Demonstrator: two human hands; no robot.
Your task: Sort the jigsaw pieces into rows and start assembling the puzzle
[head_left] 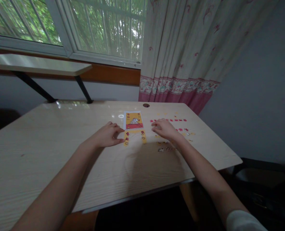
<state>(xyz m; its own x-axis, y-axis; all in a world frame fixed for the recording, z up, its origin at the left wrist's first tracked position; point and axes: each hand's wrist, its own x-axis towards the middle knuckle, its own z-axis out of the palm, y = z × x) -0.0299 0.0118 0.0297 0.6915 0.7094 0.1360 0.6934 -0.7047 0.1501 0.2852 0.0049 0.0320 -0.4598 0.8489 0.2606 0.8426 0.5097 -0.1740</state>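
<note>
A small picture card [133,120], orange and red with a white animal on it, lies on the pale wooden table [60,141]. Below it sits a partly joined yellow puzzle frame [135,136]. My left hand [108,134] rests on the table with fingers curled, its fingertips touching the frame's left strip. My right hand [164,128] lies palm down, fingers stretched left over loose pieces; I cannot see whether it holds one. Several red and yellow loose puzzle pieces [178,123] are scattered to the right.
A cable hole [146,105] sits at the table's far edge. A second table [36,64] stands by the window at the back left. A flowered curtain [188,57] hangs behind. A dark chair [260,179] is at the right.
</note>
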